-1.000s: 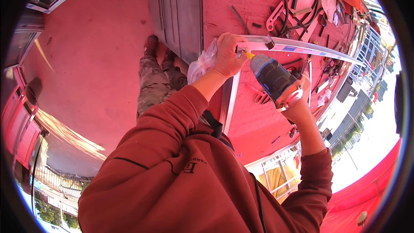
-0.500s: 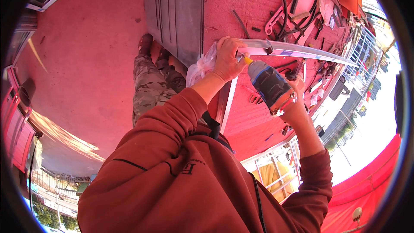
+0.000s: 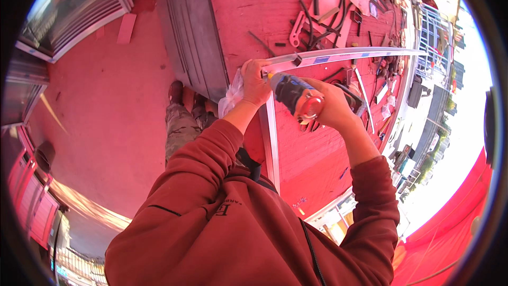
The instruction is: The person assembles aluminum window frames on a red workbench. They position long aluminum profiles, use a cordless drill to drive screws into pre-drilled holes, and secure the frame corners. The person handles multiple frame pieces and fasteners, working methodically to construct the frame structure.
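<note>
The left hand (image 3: 256,82) pinches the end of one metal bar (image 3: 344,56) by the left edge of the surface (image 3: 312,164); the right hand (image 3: 334,105), clasping one drill (image 3: 290,94) near that end, is partly hidden.

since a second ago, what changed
The view has swung, showing more window at upper left. The drill now shows its back end more squarely. Neither hand let go: right hand still on the drill, left hand at the metal bar.
</note>
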`<state>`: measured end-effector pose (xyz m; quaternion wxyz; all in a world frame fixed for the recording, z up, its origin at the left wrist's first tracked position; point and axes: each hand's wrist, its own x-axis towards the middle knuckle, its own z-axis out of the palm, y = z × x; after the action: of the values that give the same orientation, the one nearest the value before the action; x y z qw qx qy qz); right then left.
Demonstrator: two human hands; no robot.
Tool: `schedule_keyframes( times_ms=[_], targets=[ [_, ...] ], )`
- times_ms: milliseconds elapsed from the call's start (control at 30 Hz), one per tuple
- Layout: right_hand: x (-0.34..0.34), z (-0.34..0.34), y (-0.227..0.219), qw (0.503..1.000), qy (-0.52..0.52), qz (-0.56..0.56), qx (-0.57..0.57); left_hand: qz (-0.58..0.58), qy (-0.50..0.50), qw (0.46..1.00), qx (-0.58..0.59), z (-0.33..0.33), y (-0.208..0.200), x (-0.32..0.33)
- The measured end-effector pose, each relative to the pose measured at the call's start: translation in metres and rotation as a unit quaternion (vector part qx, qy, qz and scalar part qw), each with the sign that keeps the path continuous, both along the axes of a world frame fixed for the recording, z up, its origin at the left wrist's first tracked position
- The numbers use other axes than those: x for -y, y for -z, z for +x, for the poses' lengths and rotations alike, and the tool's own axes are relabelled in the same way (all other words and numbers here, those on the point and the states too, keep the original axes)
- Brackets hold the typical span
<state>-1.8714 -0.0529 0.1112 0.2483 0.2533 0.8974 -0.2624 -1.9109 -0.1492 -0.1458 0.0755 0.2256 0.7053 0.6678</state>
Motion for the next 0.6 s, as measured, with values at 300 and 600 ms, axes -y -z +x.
schedule_keyframes(
  times_ms=[300, 600],
  targets=[
    [0.028, 0.044, -0.014, 0.985, 0.148, 0.021, -0.083, 0.020, 0.073, 0.996, -0.037, -0.009, 0.034, -0.009],
    [0.262, 0.180, -0.022, 0.818, 0.511, -0.046, -0.261, -0.043, 0.165, 0.985, -0.028, -0.020, 0.008, 0.000]
  ],
)
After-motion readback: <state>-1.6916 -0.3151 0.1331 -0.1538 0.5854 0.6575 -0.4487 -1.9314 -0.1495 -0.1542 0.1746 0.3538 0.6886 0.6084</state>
